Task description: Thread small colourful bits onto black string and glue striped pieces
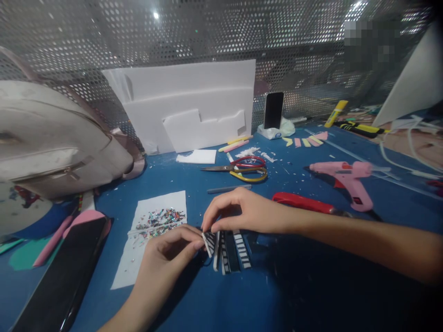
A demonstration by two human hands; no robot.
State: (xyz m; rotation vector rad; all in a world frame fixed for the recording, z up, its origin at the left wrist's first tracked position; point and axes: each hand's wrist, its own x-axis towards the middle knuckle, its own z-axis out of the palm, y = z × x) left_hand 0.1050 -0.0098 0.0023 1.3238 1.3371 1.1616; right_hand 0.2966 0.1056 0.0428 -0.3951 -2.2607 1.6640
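Low over the blue table, my left hand [166, 253] pinches the lower-left edge of a small black-and-white striped piece [209, 245] between thumb and fingers. My right hand [247, 210] is closed from above, thumb and fingertips at the top of the same piece. Beside it, below my right hand, lie several narrow strips, among them a black-and-white striped strip [242, 250] and a dark plain strip [232, 256]. Left of the hands, a folded white paper [126, 265] bears loose glittery bits [162, 219], partly behind my left hand.
Scissors [248, 168], a red-handled tool [301, 201] and a pink glue gun [346, 173] lie beyond my right hand. White foam boards [180, 87] and a propped phone [273, 110] stand at the back. A black phone [62, 276] and a white backpack [58, 138] are at left.
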